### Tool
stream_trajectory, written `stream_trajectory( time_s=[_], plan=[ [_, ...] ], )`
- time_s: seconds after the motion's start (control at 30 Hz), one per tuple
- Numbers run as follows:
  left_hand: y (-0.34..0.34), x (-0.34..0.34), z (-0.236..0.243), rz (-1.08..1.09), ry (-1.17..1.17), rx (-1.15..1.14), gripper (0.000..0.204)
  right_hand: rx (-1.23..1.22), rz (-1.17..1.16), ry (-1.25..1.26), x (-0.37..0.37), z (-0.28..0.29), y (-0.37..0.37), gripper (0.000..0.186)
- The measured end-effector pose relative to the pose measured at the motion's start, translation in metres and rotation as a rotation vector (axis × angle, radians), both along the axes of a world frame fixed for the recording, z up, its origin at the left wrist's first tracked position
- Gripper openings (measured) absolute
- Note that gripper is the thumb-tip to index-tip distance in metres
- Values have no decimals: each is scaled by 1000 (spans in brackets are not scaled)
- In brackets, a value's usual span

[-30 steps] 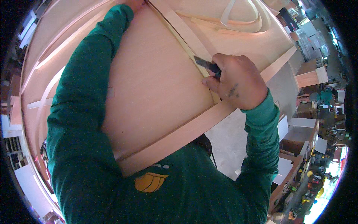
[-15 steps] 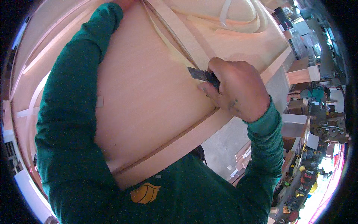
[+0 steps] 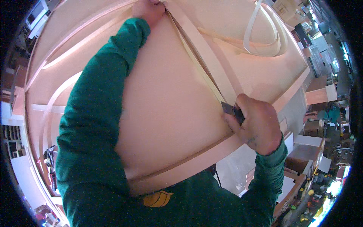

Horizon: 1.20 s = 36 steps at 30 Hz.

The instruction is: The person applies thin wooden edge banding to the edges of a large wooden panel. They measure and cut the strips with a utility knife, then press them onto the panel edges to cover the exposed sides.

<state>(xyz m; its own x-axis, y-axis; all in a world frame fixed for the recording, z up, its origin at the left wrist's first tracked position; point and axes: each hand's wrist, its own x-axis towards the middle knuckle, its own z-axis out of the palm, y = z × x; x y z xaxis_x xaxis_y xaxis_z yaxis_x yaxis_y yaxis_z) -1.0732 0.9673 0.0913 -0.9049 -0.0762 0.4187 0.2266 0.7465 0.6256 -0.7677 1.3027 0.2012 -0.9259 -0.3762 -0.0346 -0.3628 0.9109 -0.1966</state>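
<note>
My right hand (image 3: 259, 123) is closed around the dark handle of a flat-bladed hand tool (image 3: 227, 108). Its blade touches the lower end of a thin, pale wood strip (image 3: 200, 72), beside an upright wooden divider (image 3: 206, 49). The strip runs along the divider up to my left hand (image 3: 148, 12) at the top edge of the view. The left fingers are curled near the strip's upper end; what they hold is hidden. Under both hands lies a broad, pale wooden panel (image 3: 170, 117), with a raised wooden edge (image 3: 189, 166) close to my body.
Loose curled strips (image 3: 261, 47) lie in the section beyond the divider, and more bent strips (image 3: 56, 94) lie at left. Wooden boxes (image 3: 319, 94) and a cluttered work area stand at right, with another person (image 3: 329, 113) in the distance.
The view has shifted, and both hands appear lower and further right, the left now more fully visible. The pale strip was bowed away from the divider and now runs straighter beside it.
</note>
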Motion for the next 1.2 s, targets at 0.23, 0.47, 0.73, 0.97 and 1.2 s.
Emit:
stream_trajectory(
  time_s=[0.23, 0.47, 0.73, 0.97, 1.2],
  plan=[
    [-11, 15, 13, -380, -299, 423, 37, -94, 40, 58, 2, -10, 4, 34],
    [-23, 24, 62, -651, -369, -253, 80, -136, 81, 93, 3, -12, 6, 33],
    [3, 39, 50, -524, -286, -197, 112, -170, 54, 172, 8, -19, 7, 32],
    [6, 37, 51, -446, -297, -314, 120, -143, 25, 167, 9, -16, 6, 32],
    [6, 32, 52, -465, -343, -307, 118, -193, 17, 165, 12, -17, 8, 33]
  ],
)
